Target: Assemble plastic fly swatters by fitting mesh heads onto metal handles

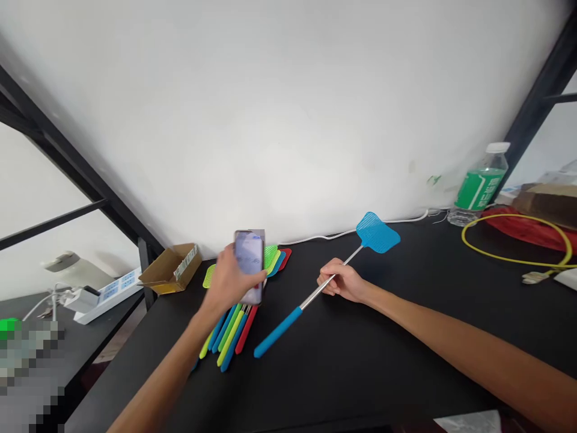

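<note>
My left hand [229, 275] is closed around a smartphone [250, 258], its lit screen facing me. Behind and below the phone lies a bunch of fly swatters [233, 329] with blue, green, yellow and red handles; the phone and hand cover their middles. To the right, my right hand [338, 279] pinches the metal rod of a blue fly swatter [377, 233]. That swatter slants, its mesh head up to the right and its blue grip down to the left.
An open cardboard box [169, 282] stands at the back left, near a white power strip [112, 294]. A bottle with a green label [480, 186] and a coiled yellow cable [518, 260] are on the right. A white cord [324, 236] runs along the wall.
</note>
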The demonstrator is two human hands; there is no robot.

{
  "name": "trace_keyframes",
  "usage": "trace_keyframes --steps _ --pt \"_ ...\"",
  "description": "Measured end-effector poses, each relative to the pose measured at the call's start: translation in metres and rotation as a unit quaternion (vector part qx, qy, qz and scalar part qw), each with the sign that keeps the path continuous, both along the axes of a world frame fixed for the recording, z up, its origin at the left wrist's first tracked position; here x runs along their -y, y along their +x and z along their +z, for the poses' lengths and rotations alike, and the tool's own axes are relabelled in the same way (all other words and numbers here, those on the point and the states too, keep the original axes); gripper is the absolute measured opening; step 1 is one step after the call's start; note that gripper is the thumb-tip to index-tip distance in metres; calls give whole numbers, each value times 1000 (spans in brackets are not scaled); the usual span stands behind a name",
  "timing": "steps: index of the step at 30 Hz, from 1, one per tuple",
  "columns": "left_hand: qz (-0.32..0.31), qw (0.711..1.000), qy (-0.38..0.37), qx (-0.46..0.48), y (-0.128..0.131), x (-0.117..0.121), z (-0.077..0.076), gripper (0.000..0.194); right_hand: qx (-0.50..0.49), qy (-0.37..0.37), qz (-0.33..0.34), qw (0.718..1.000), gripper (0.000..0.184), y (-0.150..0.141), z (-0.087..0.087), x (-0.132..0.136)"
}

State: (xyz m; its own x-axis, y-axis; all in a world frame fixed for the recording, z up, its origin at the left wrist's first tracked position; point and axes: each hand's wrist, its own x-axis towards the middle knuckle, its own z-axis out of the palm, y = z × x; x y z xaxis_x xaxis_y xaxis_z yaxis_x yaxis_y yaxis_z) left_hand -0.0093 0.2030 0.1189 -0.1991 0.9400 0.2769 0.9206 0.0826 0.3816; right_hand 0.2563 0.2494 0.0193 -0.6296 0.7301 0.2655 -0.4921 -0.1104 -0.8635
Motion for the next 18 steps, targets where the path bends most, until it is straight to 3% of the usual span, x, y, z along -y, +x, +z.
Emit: trace_keyframes --steps 4,7,12,18 --pt "-69 996 53 37 77 -57 -24 83 -7 6 -21 1000 44 1 2 1" --pt "-56 996 54 38 112 -85 -38 82 -14 7 -57 998 44 0 1 0" --pt "-9 997 51 50 136 -114 -42 83 -16 -15 -79 997 44 0 0 -2" --pt "16 997 34 63 146 -125 -45 79 -13 -36 -80 996 44 0 4 -3"
